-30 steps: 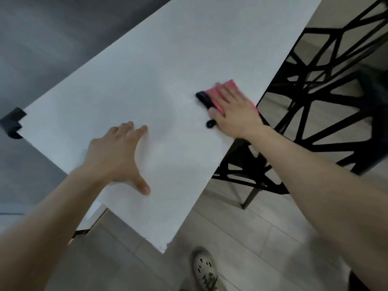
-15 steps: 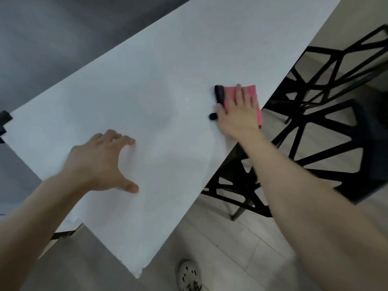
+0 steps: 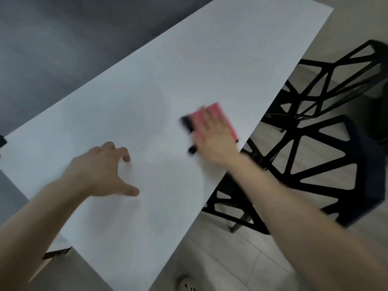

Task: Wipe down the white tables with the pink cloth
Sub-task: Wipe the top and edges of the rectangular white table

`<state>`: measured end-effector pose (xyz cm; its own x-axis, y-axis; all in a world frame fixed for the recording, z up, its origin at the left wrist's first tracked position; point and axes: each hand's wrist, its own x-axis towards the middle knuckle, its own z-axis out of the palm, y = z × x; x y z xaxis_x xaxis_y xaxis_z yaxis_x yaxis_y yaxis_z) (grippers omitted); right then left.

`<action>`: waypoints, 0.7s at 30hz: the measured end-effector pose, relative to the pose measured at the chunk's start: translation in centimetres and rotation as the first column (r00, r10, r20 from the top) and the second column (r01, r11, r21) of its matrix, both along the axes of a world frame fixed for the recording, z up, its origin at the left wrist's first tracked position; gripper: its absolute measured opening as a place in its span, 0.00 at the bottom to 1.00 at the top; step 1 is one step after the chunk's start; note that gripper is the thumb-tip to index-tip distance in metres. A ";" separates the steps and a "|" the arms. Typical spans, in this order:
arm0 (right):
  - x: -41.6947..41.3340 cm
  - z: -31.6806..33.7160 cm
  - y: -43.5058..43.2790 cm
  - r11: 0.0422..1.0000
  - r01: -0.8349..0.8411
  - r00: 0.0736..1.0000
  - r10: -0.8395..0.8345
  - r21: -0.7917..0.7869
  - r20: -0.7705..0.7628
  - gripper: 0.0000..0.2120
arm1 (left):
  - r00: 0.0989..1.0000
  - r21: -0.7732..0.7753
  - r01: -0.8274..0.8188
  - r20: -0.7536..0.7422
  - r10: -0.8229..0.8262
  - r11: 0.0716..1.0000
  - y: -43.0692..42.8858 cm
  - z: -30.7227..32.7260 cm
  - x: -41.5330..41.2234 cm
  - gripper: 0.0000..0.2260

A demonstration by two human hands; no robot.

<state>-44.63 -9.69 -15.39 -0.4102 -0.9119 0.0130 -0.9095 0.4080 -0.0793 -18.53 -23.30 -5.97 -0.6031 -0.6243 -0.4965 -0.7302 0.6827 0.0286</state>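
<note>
– So, where is the pink cloth (image 3: 218,116)?
– Flat on the white counter (image 3: 189,66), close to its right edge. One side of it has a dark border, with a small black tab sticking out beside the wrist.
– And what is holding it?
– The right hand (image 3: 214,139) lies on top, palm down, fingers laid straight across the cloth and pressing it to the surface. It is blurred, so I cannot make out the finer finger detail.
– What about the other hand?
– The left hand (image 3: 102,171) is well apart from the cloth, nearer the counter's left side. Its fingers are arched with the tips touching the top, the thumb is spread wide, and it holds nothing.
– Anything around the counter?
– A black chair (image 3: 315,143) with an open lattice frame stands just beside the right edge on pale floor tiles, and a shoe (image 3: 184,284) shows at the bottom.
</note>
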 end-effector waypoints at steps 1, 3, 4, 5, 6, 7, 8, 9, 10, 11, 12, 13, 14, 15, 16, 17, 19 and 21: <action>4.1 -1.1 1.3 0.982 -0.181 0.983 0.181 -0.046 0.004 0.30 | 1.000 -0.004 -0.010 -0.013 0.010 1.000 -0.7 0.4 -1.0 0.48; 9.5 -2.4 4.8 0.905 -0.411 0.904 0.420 -0.113 0.075 0.30 | 0.998 -0.043 -0.036 -0.062 0.033 0.998 -1.5 0.9 -3.2 0.49; 8.9 -1.9 5.6 0.887 -0.452 0.882 0.460 -0.093 0.101 0.30 | 0.996 -0.068 -0.047 -0.079 0.042 0.997 -1.6 1.0 -4.6 0.50; 6.2 -1.5 5.5 0.882 -0.464 0.878 0.470 -0.081 0.085 0.30 | 0.995 -0.090 -0.057 -0.092 0.049 0.994 -1.8 1.1 -5.9 0.52; 2.2 -1.0 4.7 0.914 -0.402 0.913 0.404 -0.052 0.057 0.30 | 0.993 -0.103 -0.066 -0.102 0.056 0.993 -2.1 1.1 -7.2 0.52; -2.2 0.0 3.7 0.968 -0.250 0.967 0.249 0.006 0.059 0.31 | 0.992 -0.110 -0.074 -0.112 0.062 0.991 -2.3 1.1 -8.3 0.53; -6.8 1.0 3.0 0.998 -0.023 0.997 0.019 0.059 0.071 0.31 | 0.990 -0.119 -0.080 -0.123 0.066 0.990 -2.4 1.0 -9.2 0.54; -10.3 1.8 2.4 0.978 0.172 0.979 -0.182 0.116 0.086 0.32 | 0.989 -0.129 -0.085 -0.131 0.068 0.988 -2.5 0.9 -9.9 0.54; -12.5 1.9 1.9 0.950 0.279 0.952 -0.294 0.141 0.092 0.33 | 0.988 -0.141 -0.090 -0.136 0.070 0.986 -2.7 0.7 -10.6 0.54; -12.6 1.5 1.7 0.941 0.310 0.940 -0.325 0.136 0.104 0.33 | 0.988 -0.151 -0.094 -0.134 0.074 0.984 -2.9 0.7 -11.4 0.55; -10.9 0.8 1.7 0.962 0.254 0.961 -0.263 0.101 0.086 0.33 | 0.988 -0.152 -0.104 -0.134 0.083 0.983 -3.1 0.5 -12.1 0.55; -7.8 -0.1 2.1 0.992 0.119 0.991 -0.122 0.043 0.063 0.33 | 0.985 -0.143 -0.123 -0.138 0.103 0.982 -3.3 0.4 -12.7 0.56; -4.3 -1.1 2.8 0.998 -0.065 0.996 0.066 -0.023 0.057 0.32 | 0.983 -0.132 -0.144 -0.136 0.126 0.981 -3.8 0.4 -13.4 0.58; -1.0 -2.0 4.1 0.961 -0.269 0.960 0.273 -0.066 0.064 0.31 | 0.982 -0.126 -0.159 -0.120 0.144 0.979 -4.3 0.3 -14.1 0.60; 0.9 -2.5 5.4 0.899 -0.431 0.897 0.437 -0.083 0.072 0.30 | 0.983 -0.117 -0.167 -0.097 0.156 0.979 -5.0 0.3 -14.7 0.63; 0.8 -2.3 6.0 0.842 -0.535 0.839 0.539 -0.066 0.071 0.29 | 0.982 -0.094 -0.175 -0.083 0.168 0.980 -5.6 0.1 -15.2 0.66; -5.1 -1.3 4.4 0.826 -0.561 0.824 0.563 -0.047 0.056 0.30 | 0.975 -0.014 -0.208 -0.077 0.207 0.978 -6.8 -0.4 -15.8 0.69; -13.7 0.3 1.5 0.973 -0.229 0.972 0.228 0.021 0.063 0.31 | 0.975 0.014 -0.209 -0.069 0.210 0.978 -7.3 -0.9 -15.7 0.70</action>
<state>-58.36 -8.16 -15.12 -0.1900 -0.9813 -0.0320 -0.9730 0.1926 -0.1273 -34.21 -30.60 -6.83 -0.4929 -0.7370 -0.4625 -0.8529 0.5145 0.0890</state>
